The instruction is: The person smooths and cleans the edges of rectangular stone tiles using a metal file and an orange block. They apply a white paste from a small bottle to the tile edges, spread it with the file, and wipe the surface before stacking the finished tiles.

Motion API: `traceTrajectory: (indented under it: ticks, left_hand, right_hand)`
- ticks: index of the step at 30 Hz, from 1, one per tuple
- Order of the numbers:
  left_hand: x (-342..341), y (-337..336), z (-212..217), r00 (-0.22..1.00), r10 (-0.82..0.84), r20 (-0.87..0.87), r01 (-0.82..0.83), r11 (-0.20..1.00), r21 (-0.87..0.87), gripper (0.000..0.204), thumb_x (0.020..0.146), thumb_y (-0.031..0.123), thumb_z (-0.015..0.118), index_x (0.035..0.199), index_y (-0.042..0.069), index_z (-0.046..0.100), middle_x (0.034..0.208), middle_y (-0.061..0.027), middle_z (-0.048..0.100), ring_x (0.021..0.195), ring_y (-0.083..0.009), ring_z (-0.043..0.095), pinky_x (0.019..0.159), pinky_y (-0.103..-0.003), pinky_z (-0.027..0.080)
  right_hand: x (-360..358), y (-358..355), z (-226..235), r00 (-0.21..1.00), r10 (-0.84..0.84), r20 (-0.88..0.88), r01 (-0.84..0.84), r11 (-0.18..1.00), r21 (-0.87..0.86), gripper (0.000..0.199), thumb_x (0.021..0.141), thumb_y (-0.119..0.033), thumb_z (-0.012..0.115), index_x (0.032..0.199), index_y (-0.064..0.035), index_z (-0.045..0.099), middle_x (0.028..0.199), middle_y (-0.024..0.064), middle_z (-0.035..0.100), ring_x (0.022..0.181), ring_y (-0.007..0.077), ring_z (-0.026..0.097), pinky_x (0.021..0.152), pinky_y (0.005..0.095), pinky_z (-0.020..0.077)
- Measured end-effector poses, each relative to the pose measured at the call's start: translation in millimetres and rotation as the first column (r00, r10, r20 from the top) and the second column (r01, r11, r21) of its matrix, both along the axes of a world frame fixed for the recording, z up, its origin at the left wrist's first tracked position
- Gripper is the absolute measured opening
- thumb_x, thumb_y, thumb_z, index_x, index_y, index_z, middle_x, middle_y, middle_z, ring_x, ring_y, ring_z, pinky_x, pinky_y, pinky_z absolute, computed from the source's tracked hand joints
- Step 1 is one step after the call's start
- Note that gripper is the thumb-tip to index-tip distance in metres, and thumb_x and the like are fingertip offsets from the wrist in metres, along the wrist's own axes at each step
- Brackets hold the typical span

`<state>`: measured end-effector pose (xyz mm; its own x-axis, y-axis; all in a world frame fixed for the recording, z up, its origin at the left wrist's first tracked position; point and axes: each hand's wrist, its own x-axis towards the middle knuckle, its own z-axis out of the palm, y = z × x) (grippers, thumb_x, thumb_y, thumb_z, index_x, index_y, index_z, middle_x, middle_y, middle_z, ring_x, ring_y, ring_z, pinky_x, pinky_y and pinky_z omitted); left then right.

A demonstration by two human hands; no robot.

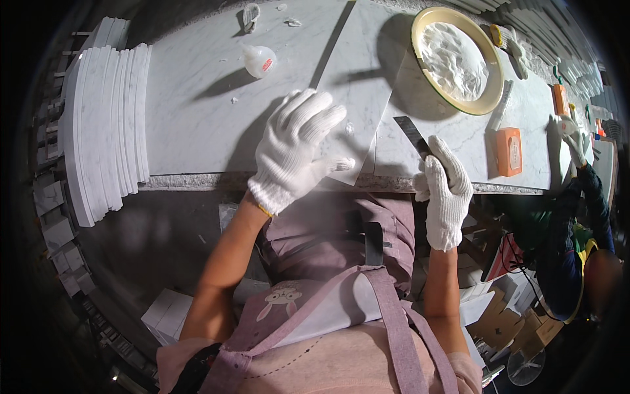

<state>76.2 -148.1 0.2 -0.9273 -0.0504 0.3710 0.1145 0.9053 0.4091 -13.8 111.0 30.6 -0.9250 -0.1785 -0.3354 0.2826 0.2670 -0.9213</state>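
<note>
Both my hands wear white knitted gloves. My left hand (298, 144) is spread over a grey-veined white marble slab (197, 141), fingers apart and nothing in them. Whether its palm touches the slab I cannot tell. In my right hand (446, 187) is a flat dark metal strip (411, 134), pinched between thumb and fingers; its far end points up and left over the slab's front part, and its near end is hidden in the glove. A cream enamel basin (485, 98) with white powdery material (454, 58) inside stands beyond my right hand.
A small translucent bottle (261, 62) and a long dark strip (335, 43) are farther back. An orange box (509, 152) stands at the right. Stacked slabs (111, 131) border the left side. A co-worker's gloved hand (575, 141) is at the far right.
</note>
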Motion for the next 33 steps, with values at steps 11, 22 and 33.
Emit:
traceTrajectory:
  ticks: [11, 22, 33]
  left_hand:
    - [-55, -17, -14, 0.996, -0.063, -0.064, 0.053, 0.987, -0.149, 0.065, 0.090, 0.061, 0.069, 0.132, 0.011, 0.067, 0.138, -0.0098, 0.062, 0.138, -0.0326, 0.052, 0.120, -0.054, 0.038]
    - [3, -5, -5, 0.988, -0.024, 0.151, 0.070, 0.948, -0.311, 0.082, 0.100, 0.070, 0.045, 0.152, 0.008, 0.056, 0.163, -0.0150, 0.046, 0.156, -0.0340, 0.036, 0.129, -0.056, 0.024]
    - [12, 2, 1, 0.975, -0.042, 0.216, 0.096, 0.965, -0.244, 0.078, 0.103, 0.062, 0.048, 0.155, 0.004, 0.051, 0.163, -0.0166, 0.046, 0.155, -0.0376, 0.037, 0.129, -0.056, 0.023]
  right_hand:
    - [8, 29, -16, 0.994, -0.103, 0.047, 0.108, 0.988, -0.115, 0.043, 0.105, -0.016, 0.068, 0.143, 0.0035, 0.062, 0.087, 0.0020, 0.065, 0.061, 0.0053, 0.049, 0.052, 0.0208, 0.0388]
    - [1, 25, -10, 0.985, -0.135, 0.104, 0.149, 0.977, -0.151, 0.046, 0.104, -0.019, 0.068, 0.143, 0.0040, 0.061, 0.087, 0.0012, 0.063, 0.063, 0.0046, 0.050, 0.052, 0.0194, 0.0390]
    - [1, 30, -12, 0.983, -0.152, 0.099, 0.167, 0.971, -0.170, 0.047, 0.104, -0.018, 0.068, 0.144, 0.0049, 0.059, 0.088, 0.0028, 0.065, 0.063, 0.0056, 0.052, 0.052, 0.0195, 0.0414]
